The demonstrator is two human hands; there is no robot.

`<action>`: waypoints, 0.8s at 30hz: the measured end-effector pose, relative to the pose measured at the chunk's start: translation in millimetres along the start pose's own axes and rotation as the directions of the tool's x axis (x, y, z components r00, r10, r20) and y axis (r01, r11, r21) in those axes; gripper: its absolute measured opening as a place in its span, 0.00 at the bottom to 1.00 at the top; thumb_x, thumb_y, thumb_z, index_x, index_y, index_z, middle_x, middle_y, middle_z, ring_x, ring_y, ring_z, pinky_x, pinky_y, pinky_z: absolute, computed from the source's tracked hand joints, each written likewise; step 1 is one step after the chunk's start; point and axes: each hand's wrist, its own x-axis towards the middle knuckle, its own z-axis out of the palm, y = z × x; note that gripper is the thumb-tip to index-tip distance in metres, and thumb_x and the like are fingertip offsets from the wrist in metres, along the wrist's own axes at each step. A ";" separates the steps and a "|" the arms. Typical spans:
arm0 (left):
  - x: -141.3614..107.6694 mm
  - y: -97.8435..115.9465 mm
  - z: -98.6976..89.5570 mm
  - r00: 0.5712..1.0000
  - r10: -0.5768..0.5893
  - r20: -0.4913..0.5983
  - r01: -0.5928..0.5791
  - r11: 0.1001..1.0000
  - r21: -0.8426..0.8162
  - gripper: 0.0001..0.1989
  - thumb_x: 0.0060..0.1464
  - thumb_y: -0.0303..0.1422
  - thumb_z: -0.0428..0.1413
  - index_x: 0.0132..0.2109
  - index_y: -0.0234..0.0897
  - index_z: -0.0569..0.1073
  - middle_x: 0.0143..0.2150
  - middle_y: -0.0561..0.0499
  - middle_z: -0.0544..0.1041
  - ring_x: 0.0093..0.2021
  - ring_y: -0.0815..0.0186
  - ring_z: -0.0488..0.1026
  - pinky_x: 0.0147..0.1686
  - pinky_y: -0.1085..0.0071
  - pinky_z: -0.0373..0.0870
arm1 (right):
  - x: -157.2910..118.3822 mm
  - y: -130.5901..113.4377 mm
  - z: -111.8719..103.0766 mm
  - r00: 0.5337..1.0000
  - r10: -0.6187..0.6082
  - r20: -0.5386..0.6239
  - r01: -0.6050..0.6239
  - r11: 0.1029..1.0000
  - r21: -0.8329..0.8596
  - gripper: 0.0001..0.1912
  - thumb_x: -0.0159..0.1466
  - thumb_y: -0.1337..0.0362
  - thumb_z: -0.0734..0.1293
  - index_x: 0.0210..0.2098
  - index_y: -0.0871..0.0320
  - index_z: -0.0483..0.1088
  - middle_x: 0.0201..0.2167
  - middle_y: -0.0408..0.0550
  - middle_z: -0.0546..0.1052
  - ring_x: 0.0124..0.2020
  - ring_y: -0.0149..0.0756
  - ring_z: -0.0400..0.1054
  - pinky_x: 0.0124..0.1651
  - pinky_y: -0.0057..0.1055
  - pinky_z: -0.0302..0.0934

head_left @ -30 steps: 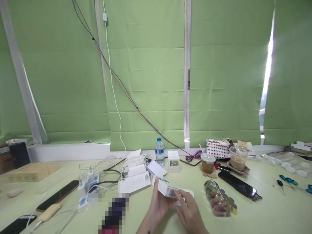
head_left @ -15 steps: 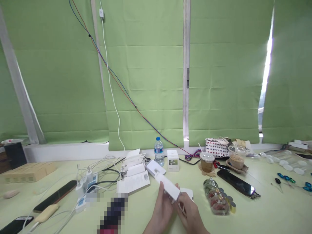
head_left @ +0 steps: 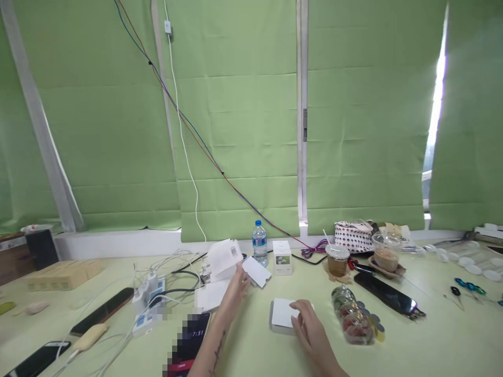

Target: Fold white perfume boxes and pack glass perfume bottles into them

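My left hand (head_left: 237, 287) reaches forward to a pile of white packaging, its fingers closed at the lower right edge of a white carton (head_left: 223, 258) with a barcode, which stands tilted up. Below the carton lies a flat white piece (head_left: 211, 295). Just right of those fingers is a white slip with a notched end (head_left: 257, 272). My right hand (head_left: 308, 325) rests on the right side of a small white box (head_left: 280, 316) on the table, fingers curved and apart.
Behind the hands stand a water bottle (head_left: 259, 244) and an upright white box (head_left: 282, 258). Rightward are clear packs (head_left: 352, 317), a black clipper (head_left: 387, 294) and drink cups (head_left: 337, 259). Phones (head_left: 102, 311), a power strip (head_left: 142, 323) and tangled cables lie leftward.
The long white piece has left both hands. My left hand has moved forward and left to the packaging, where the barcoded carton is now raised. My right hand has settled on the small white box.
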 end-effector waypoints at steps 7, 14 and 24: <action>-45.5 -35.0 17.3 0.948 0.055 0.313 -0.178 0.907 0.381 0.25 0.31 0.29 0.68 0.43 0.40 0.77 0.51 0.44 0.76 0.57 0.49 0.65 0.60 0.58 0.55 | 3.9 35.0 -9.0 0.973 0.199 -0.113 -0.222 0.944 -0.245 0.11 0.61 0.56 0.61 0.31 0.54 0.70 0.33 0.55 0.74 0.36 0.49 0.68 0.40 0.41 0.60; -46.9 -61.3 27.6 0.919 0.004 0.394 -0.220 0.834 0.506 0.43 0.33 0.30 0.68 0.59 0.35 0.64 0.64 0.37 0.62 0.63 0.45 0.56 0.62 0.52 0.49 | 14.5 48.1 -24.9 0.856 0.516 -0.002 -0.512 0.849 0.128 0.29 0.57 0.38 0.57 0.18 0.55 0.67 0.19 0.54 0.74 0.26 0.48 0.71 0.31 0.40 0.60; -35.9 -75.9 22.9 0.940 0.033 0.339 -0.237 0.779 0.581 0.45 0.35 0.32 0.67 0.61 0.34 0.60 0.59 0.37 0.67 0.58 0.48 0.64 0.57 0.58 0.59 | 25.8 27.2 -10.7 0.839 0.539 0.080 -0.440 0.584 0.683 0.20 0.47 0.55 0.73 0.37 0.57 0.72 0.44 0.53 0.77 0.52 0.47 0.68 0.53 0.38 0.62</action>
